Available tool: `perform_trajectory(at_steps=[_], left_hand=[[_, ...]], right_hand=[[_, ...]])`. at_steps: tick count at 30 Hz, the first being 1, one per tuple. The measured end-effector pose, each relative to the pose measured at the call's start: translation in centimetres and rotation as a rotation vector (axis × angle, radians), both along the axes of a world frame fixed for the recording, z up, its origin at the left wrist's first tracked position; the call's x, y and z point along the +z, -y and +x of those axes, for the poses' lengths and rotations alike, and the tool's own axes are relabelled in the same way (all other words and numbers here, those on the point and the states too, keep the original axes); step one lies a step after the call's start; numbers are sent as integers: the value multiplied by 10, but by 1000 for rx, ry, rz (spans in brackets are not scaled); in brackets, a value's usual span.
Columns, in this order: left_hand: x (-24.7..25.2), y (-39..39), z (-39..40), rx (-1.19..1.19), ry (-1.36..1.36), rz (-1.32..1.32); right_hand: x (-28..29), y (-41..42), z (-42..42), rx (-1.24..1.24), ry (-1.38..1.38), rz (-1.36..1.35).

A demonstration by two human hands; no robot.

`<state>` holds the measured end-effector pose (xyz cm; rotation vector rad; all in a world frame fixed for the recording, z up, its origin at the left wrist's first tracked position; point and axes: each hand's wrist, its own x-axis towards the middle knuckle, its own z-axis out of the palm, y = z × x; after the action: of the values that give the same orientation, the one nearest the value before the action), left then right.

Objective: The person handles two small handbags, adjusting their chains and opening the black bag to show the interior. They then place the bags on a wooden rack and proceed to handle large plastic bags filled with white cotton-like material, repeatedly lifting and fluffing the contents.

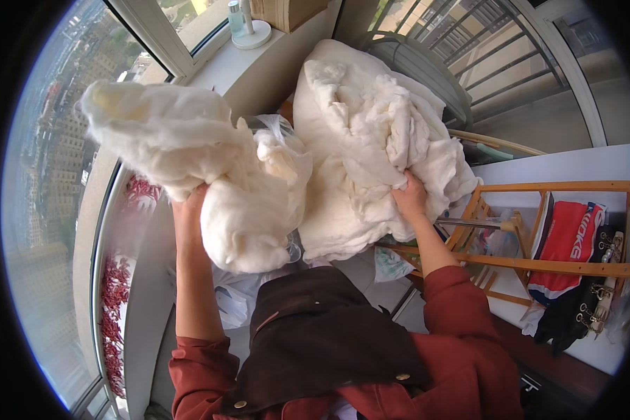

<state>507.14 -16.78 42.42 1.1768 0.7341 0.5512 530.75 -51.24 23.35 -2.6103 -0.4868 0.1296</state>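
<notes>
A thick wad of white cotton batting [163, 131] is gripped by my left hand [190, 197]. It bulges above the fist, and a rounded lobe hangs to the right of it. Most of my left fingers are buried in the fluff. Farther right lies a large crumpled heap of cream-white batting [346, 136]. The fingers of my right hand [412, 198] press into a fold on its right side, their tips hidden in the material. Between the two masses, more white batting shows in a clear plastic bag [278, 126].
Windows [52, 210] run along the left. A sill [231, 63] holds a bottle [235, 21] on a round white base. On the right, a wooden rack [556, 265] carries a red cloth [562, 241] and dark belts. White plastic bags [233, 302] lie below my left arm.
</notes>
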Motion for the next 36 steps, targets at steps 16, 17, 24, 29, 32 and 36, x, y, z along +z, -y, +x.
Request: perform_trajectory(at_steps=[16, 17, 24, 29, 32, 36], left_hand=[[-178, 205, 274, -1030, -227, 872], [-184, 202, 288, -1000, -91, 683], [-160, 165, 212, -351, 253, 581], [-208, 118, 63, -98, -281, 855], [-211, 84, 63, 20, -403, 903], [-253, 40, 85, -75, -607, 505]], right_hand=[[79, 11, -43, 89, 170, 142], [71, -5, -33, 91, 175, 108], [-45, -29, 76, -90, 155, -295], [-47, -31, 114, -103, 120, -371], [-39, -12, 123, 22, 178, -328], [36, -50, 71, 7, 141, -183]])
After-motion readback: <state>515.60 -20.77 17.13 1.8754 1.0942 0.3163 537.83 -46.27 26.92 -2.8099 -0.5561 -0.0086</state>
